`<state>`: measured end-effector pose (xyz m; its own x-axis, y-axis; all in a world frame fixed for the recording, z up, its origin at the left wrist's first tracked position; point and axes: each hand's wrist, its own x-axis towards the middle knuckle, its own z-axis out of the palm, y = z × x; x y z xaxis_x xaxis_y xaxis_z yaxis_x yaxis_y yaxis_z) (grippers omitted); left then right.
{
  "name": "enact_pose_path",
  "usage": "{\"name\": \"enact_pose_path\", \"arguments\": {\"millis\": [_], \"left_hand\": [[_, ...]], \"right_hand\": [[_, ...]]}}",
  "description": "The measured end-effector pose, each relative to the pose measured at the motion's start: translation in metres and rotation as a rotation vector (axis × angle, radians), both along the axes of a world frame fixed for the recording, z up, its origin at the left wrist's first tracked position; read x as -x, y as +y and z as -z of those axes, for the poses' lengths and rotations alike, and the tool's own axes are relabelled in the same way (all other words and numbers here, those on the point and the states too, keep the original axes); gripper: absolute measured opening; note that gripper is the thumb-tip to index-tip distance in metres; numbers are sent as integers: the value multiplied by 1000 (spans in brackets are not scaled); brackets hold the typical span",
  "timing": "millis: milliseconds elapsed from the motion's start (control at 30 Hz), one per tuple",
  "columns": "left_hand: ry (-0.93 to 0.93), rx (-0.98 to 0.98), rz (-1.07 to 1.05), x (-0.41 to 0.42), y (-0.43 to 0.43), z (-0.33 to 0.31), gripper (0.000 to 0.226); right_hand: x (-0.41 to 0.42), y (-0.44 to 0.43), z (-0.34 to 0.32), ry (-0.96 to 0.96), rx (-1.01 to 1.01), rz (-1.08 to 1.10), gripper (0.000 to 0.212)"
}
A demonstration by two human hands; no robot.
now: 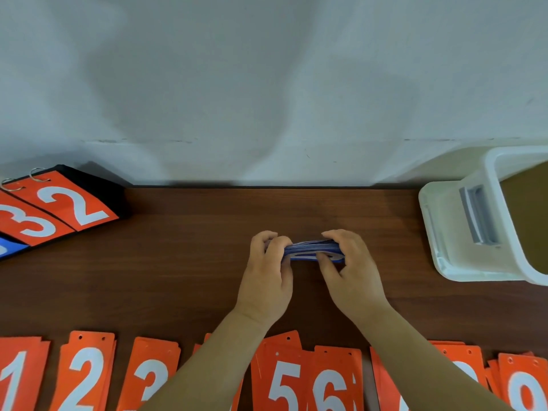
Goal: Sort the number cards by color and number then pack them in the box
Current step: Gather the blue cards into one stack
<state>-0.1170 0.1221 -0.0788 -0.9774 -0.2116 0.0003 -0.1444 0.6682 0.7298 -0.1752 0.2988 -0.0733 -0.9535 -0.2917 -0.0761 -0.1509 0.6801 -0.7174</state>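
A stack of blue number cards (311, 250) is held edge-on above the middle of the brown table (192, 277). My left hand (268, 277) grips its left end and my right hand (351, 271) grips its right end. Orange number cards lie in a row of small piles along the near edge: 1 (17, 378), 2 (86, 375), 3 (151, 375), 5 (284, 381), 6 (335, 387), and 9 (525, 387). My forearms hide the piles between them. A white plastic box (462, 226) stands at the right edge.
A black scoreboard flip stand (59, 206) with orange 3 and 2 cards on metal rings and a blue card below lies at the far left. A pale wall runs along the table's back edge.
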Motion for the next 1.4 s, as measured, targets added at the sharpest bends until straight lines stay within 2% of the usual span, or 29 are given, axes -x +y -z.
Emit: {"name": "enact_pose_path", "arguments": {"millis": [200, 333, 467, 667, 800, 967, 1100, 1267, 1400], "left_hand": [[22, -71, 4, -1, 6, -3, 46], [6, 14, 38, -3, 2, 5, 34], [-3, 17, 42, 7, 0, 5, 28], [-100, 55, 135, 8, -11, -20, 44], [-101, -98, 150, 4, -20, -59, 45], [-202, -346, 153, -13, -26, -112, 50], [-219, -490, 154, -29, -9, -142, 50], [-252, -475, 267, -41, 25, -172, 41], [-328, -416, 393, -38, 57, -195, 43]], "right_hand": [[-3, -6, -1, 19, 19, 6, 42], [-4, 2, 4, 42, -44, -38, 30], [4, 1, 4, 31, -84, -69, 18], [8, -2, -22, -59, -163, -52, 25], [0, 0, -64, -154, -76, -47, 29], [-20, 21, -128, -290, 135, -54, 35], [-37, 49, -165, -305, 289, -41, 24], [-55, 97, -194, -342, 319, -23, 13], [-66, 141, -217, -349, 289, -84, 16]]}}
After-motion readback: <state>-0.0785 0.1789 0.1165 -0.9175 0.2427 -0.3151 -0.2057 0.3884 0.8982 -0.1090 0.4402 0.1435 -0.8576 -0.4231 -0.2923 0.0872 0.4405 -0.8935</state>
